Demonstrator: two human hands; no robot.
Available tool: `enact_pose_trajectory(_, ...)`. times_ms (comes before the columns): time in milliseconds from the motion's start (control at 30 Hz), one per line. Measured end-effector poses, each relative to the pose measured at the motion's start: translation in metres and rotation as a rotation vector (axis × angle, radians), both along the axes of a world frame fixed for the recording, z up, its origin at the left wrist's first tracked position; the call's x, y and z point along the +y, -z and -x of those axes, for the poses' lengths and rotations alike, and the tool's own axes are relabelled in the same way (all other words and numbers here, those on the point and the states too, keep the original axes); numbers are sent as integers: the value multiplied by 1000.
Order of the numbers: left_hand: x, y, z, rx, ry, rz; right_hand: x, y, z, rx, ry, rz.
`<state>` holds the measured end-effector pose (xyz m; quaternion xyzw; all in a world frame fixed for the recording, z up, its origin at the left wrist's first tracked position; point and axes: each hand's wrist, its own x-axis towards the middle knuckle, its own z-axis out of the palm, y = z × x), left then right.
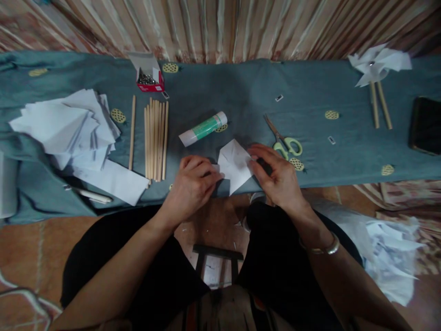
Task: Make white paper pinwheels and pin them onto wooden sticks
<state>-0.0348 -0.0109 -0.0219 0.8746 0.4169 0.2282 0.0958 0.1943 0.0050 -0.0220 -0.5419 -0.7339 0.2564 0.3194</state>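
Observation:
A small piece of white paper [234, 163], cut and partly folded, is held between my two hands over the front edge of the cloth-covered table. My left hand [193, 184] pinches its left corner. On the other side, my right hand [278, 174] grips the right edge between thumb and fingers. Just beyond the paper lies a green and white glue stick [204, 128]. Scissors with light green handles [284, 140] rest beside my right hand, blades pointing away. Left of my left hand, several wooden sticks [156, 140] lie side by side.
A stack of white paper sheets [69, 124] and a pen [92, 196] lie at the left. An open red box [150, 80] holds small metal pins. Paper pinwheels on sticks [375, 66] and a dark phone [426, 125] are at the right. A plastic bag of paper scraps [389, 257] sits below.

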Motion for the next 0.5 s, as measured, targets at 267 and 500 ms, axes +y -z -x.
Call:
enact_pose_trajectory(267, -6, -4, -8, -105, -29, -20, -7, -3, 3, -83, -31, -40)
enact_pose_trajectory(500, -13, 3, -21, 16, 35, -13, -10, -4, 6, -122, -52, -56)
